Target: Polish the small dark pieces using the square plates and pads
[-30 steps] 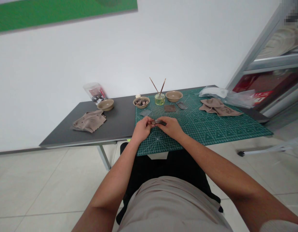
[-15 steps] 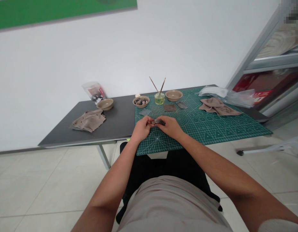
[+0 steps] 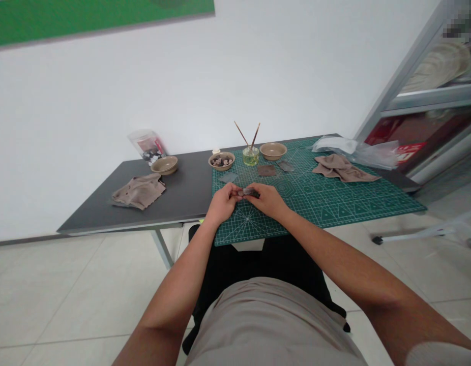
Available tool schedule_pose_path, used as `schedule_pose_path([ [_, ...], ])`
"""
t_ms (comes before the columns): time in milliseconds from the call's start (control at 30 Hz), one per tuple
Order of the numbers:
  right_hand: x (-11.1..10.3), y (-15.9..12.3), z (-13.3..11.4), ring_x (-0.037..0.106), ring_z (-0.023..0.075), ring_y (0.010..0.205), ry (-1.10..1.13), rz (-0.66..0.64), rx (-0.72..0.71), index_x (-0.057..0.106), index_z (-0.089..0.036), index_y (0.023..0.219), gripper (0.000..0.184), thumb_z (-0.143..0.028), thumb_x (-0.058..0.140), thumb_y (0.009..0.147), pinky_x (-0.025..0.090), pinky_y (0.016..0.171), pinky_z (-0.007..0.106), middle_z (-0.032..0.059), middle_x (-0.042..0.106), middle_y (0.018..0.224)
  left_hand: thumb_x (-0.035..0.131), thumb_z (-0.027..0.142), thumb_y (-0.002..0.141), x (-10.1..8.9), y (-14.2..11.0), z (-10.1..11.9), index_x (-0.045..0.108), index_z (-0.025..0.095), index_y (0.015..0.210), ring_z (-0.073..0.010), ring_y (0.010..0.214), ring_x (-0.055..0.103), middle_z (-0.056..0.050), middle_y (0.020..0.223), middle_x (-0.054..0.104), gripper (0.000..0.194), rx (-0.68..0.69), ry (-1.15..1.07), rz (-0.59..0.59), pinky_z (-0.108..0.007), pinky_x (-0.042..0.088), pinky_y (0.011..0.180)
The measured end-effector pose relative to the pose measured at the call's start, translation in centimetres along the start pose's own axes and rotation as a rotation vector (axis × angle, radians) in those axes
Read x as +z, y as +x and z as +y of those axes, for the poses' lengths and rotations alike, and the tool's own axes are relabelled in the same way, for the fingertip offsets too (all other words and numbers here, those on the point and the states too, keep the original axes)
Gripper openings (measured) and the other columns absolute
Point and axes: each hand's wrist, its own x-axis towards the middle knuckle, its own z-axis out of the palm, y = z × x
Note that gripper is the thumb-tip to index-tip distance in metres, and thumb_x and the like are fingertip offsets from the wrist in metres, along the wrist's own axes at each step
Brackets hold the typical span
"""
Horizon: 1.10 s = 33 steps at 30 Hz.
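Over the green cutting mat, both hands meet at their fingertips. My right hand pinches a dark grey, bent strip that looks like sandpaper. Its end touches a small brownish piece between the fingers of my left hand; the fingers cover most of that piece. Just beyond the hands lie a brown sandpaper sheet, a grey sheet and a pale grey sheet. A bowl of small brown and dark pieces stands behind my left hand.
Two brushes lean in a glass jar of yellowish liquid, beside a tan bowl. Another tan bowl, a plastic tub and a brown cloth are on the left. A second cloth and plastic bag lie right.
The whole view has shifted slightly. Both hands keep almost the same pose, with the dark strip still against the small piece.
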Motion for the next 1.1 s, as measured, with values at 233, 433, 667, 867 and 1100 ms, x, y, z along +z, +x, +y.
schedule_pose_path([
  [233, -0.1, 0.0, 0.1, 0.067, 0.018, 0.077, 0.024, 0.024, -0.014, 0.07, -0.023, 0.088, 0.005, -0.024, 0.07, 0.083, 0.047, 0.071, 0.028, 0.0014, 0.073, 0.083, 0.056, 0.01, 0.078, 0.0, 0.0, 0.1, 0.059, 0.019, 0.088, -0.0139, 0.069, 0.058, 0.003, 0.072, 0.062, 0.014, -0.008, -0.014, -0.002, -0.027, 0.045, 0.07],
  [433, -0.2, 0.2, -0.1, 0.066, 0.0174, 0.075, 0.03, -0.015, 0.021, 0.07, -0.022, 0.089, 0.006, -0.022, 0.071, 0.082, 0.046, 0.07, 0.028, 0.001, 0.072, 0.082, 0.057, 0.01, 0.077, -0.1, 0.1, -0.1, 0.059, 0.019, 0.088, -0.0135, 0.068, 0.056, 0.004, 0.071, 0.061, 0.014, -0.004, -0.001, -0.022, -0.026, 0.043, 0.068],
  [667, -0.1, -0.1, 0.1, 0.067, 0.0186, 0.078, 0.022, 0.01, -0.034, 0.07, -0.021, 0.088, 0.006, -0.025, 0.069, 0.084, 0.047, 0.073, 0.029, 0.0026, 0.072, 0.084, 0.056, 0.009, 0.078, 0.0, 0.0, -0.4, 0.06, 0.019, 0.09, -0.0139, 0.07, 0.057, 0.003, 0.073, 0.061, 0.016, 0.015, 0.009, 0.003, -0.027, 0.044, 0.07],
  [867, -0.1, 0.0, 0.3, 0.067, 0.0192, 0.079, 0.068, 0.108, 0.027, 0.07, -0.022, 0.089, 0.007, -0.028, 0.069, 0.085, 0.048, 0.074, 0.03, 0.0026, 0.073, 0.084, 0.06, 0.013, 0.082, 0.2, 0.2, -0.8, 0.064, 0.019, 0.099, -0.0132, 0.074, 0.06, 0.002, 0.078, 0.063, 0.018, 0.066, -0.05, 0.079, -0.026, 0.048, 0.074],
  [1100, -0.1, 0.4, 0.5, 0.062, 0.0182, 0.073, 0.061, 0.115, 0.098, 0.068, -0.021, 0.09, 0.01, -0.03, 0.065, 0.087, 0.043, 0.071, 0.029, 0.0015, 0.07, 0.079, 0.062, 0.023, 0.085, 0.3, 0.4, -1.0, 0.069, 0.018, 0.092, -0.0132, 0.077, 0.063, 0.0, 0.084, 0.069, 0.011, 0.1, -0.129, 0.074, -0.026, 0.051, 0.074],
])
